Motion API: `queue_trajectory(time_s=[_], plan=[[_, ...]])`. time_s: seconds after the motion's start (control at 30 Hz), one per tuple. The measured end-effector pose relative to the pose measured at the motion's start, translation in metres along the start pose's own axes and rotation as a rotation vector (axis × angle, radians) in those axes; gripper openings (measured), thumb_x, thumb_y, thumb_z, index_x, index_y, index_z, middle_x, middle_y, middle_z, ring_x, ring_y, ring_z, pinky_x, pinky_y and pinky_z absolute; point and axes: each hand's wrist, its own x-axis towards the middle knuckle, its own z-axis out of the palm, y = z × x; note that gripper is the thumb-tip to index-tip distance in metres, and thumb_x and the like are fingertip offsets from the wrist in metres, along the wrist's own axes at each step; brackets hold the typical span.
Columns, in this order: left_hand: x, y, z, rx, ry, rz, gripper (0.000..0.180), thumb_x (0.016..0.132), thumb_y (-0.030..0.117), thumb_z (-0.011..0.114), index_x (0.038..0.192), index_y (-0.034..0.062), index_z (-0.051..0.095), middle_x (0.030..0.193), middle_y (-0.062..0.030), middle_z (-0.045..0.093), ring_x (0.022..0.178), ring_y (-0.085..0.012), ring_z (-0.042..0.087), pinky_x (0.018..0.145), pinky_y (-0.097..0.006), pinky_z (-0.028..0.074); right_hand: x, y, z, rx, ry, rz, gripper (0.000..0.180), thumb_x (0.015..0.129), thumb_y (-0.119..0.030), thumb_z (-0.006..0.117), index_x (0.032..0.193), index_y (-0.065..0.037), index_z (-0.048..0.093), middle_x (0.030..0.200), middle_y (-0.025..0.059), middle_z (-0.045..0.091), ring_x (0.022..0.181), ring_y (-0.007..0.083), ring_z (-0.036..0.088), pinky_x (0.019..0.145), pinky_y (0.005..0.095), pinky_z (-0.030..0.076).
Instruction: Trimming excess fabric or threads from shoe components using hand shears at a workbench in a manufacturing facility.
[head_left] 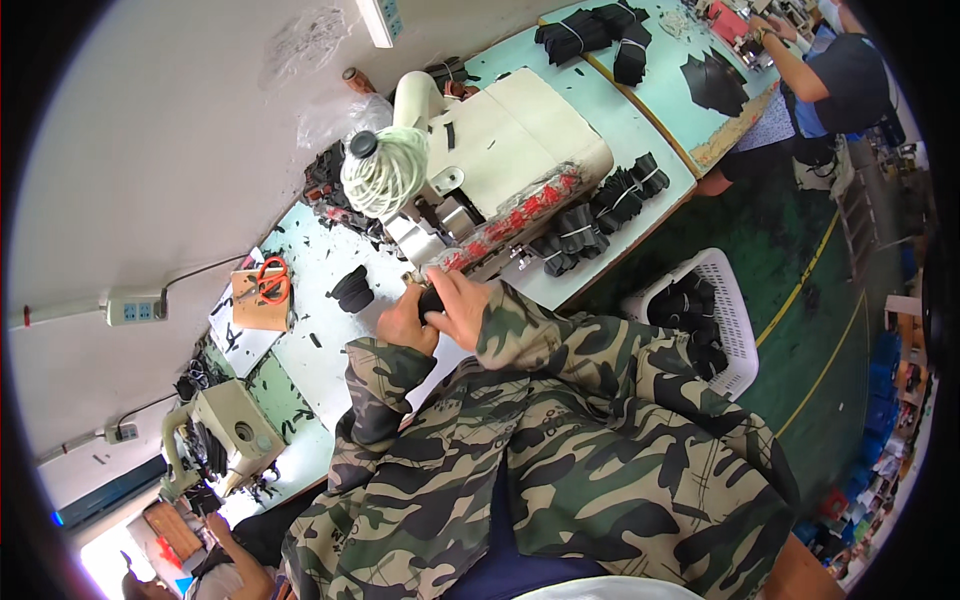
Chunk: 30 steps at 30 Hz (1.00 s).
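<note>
A black piece (431, 303) is gripped at frame centre by the curled fingers of the left hand (402, 322) and right hand (462, 309), apparently unfinished, below a cream machine (530, 135). Banded black bundles (580, 232) are seen right of centre; loose black pieces (351, 289) are left unbound.

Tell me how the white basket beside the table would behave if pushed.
The white basket looks like moulded plastic with perforated walls, so it's probably stiff. The black bundles inside likely add weight and might shift, since they seem loosely piled.
</note>
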Motion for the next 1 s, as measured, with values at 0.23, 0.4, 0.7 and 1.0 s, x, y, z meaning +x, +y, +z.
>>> queue_trajectory(time_s=[0.23, 0.4, 0.7, 1.0], plan=[[0.009, 0.034, -0.023, -0.096, -0.392, -0.047, 0.036, 0.077, 0.020, 0.060, 0.108, 0.0084, 0.047, 0.068, -0.0186, 0.058, 0.059, -0.0350, 0.059, 0.053, -0.042, 0.047, -0.002, 0.031, -0.023, 0.521, -0.079, 0.030, 0.036, 0.077, -0.017, 0.062, 0.109, -0.004, 0.052, 0.087, 0.0121, 0.059, 0.072, 0.0221, 0.059, 0.064, 0.0311, 0.047], [0.011, 0.007, -0.025, -1.071, -0.730, -0.480, 0.069, 0.086, 0.059, 0.029, 0.134, 0.0102, 0.021, 0.108, -0.0165, 0.051, 0.057, -0.0344, 0.062, 0.036, -0.031, 0.048, 0.004, 0.034, -0.039, 1.054, -0.244, 0.420, 0.026, 0.080, -0.011, 0.060, 0.102, 0.002, 0.055, 0.075, 0.0041, 0.059, 0.061, 0.0079, 0.053, 0.054, 0.0221, 0.043], [0.019, 0.045, 0.015, -1.251, -0.205, -0.573, 0.047, 0.093, 0.039, 0.031, 0.123, 0.0032, 0.037, 0.105, -0.0198, 0.053, 0.053, -0.0281, 0.061, 0.035, -0.027, 0.043, 0.018, 0.042, -0.040, 0.822, -0.096, 0.426, 0.029, 0.080, -0.011, 0.058, 0.106, 0.001, 0.051, 0.081, 0.0087, 0.060, 0.060, 0.0109, 0.056, 0.056, 0.0240, 0.048], [0.026, 0.022, -0.005, -0.994, -0.185, -0.422, 0.042, 0.093, 0.034, 0.030, 0.114, 0.0010, 0.045, 0.086, -0.0167, 0.061, 0.048, -0.0212, 0.061, 0.033, -0.021, 0.040, 0.035, 0.042, -0.041, 0.660, -0.201, 0.342, 0.024, 0.079, -0.012, 0.061, 0.097, 0.001, 0.054, 0.074, 0.0074, 0.060, 0.060, 0.0104, 0.057, 0.053, 0.0235, 0.046]])
